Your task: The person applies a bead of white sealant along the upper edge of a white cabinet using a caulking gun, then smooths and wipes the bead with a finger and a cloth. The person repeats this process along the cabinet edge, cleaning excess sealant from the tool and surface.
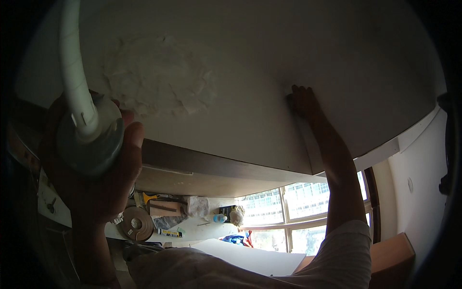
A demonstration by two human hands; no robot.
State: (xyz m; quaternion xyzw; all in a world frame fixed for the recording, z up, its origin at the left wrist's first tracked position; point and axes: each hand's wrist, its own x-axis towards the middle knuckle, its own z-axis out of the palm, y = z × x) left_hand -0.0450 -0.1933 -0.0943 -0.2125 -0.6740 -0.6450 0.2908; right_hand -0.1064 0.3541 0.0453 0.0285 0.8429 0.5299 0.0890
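Note:
My left hand (126,176) is wrapped round a rounded, grey-white, cup-like fitting (91,154), its thumb along the right side. A pale wrapped tube (72,58) runs from the fitting up past the top edge of the view. To the right, a thick, uneven white patch (159,74) covers part of a smooth pale panel (231,125). My right arm reaches up, and my right hand (306,103) presses against the join between this panel and a darker one (365,96). Its fingers are bent over a small dark thing, too dim to name.
Below the panel's edge, a counter (197,233) holds a coil of brown edging strip (136,224), a yellow-handled scraper (148,197), a cartridge tube (170,233), a blue-labelled bottle (220,218) and plastic bags (197,206). Bright windows (308,204) stand beyond; a wooden panel (385,253) is lower right.

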